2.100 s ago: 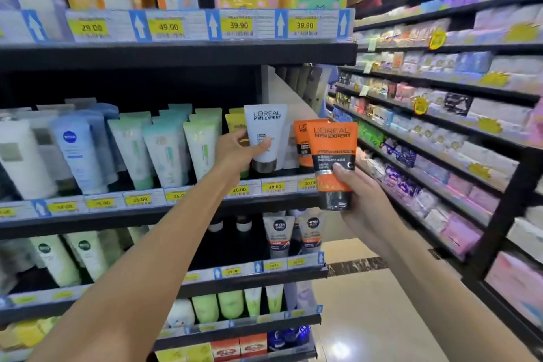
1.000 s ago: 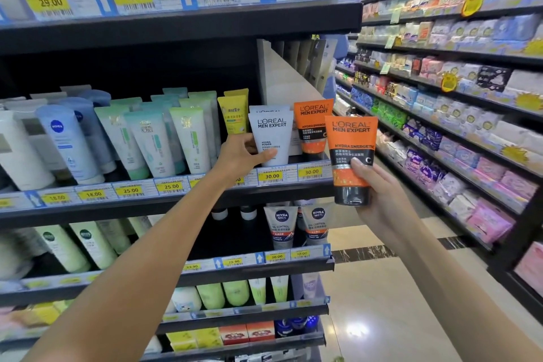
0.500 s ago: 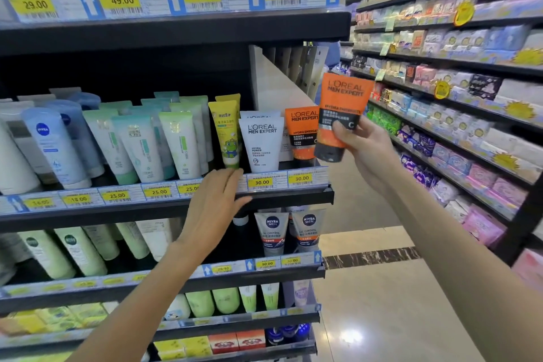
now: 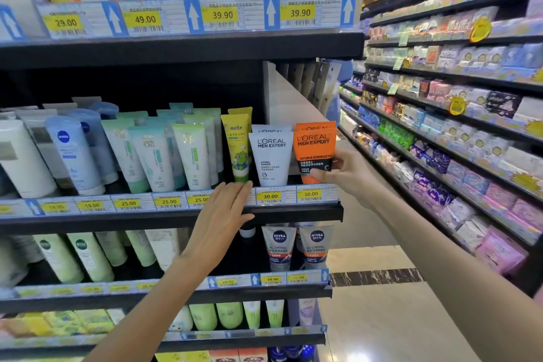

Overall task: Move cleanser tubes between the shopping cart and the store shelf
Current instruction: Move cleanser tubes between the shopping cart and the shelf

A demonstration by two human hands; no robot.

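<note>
An orange L'Oreal Men Expert cleanser tube (image 4: 314,144) stands cap-down at the right end of the middle shelf (image 4: 293,210), in front of another orange tube. My right hand (image 4: 345,175) grips its lower part. Beside it on the left stands a white L'Oreal Men Expert tube (image 4: 271,157), with a second white one behind. My left hand (image 4: 221,216) rests flat, fingers apart, on the shelf's front edge over the price tags, holding nothing. No shopping cart is in view.
Rows of green, blue and yellow tubes (image 4: 152,153) fill the middle shelf to the left. Nivea Men tubes (image 4: 279,247) stand on the shelf below. A long shelf of packets (image 4: 455,141) lines the aisle's right side, with tiled floor (image 4: 382,317) between.
My right hand brought the orange tube down from the air and set it on the shelf's right end. My left hand let go of the white tube and dropped to the shelf edge.
</note>
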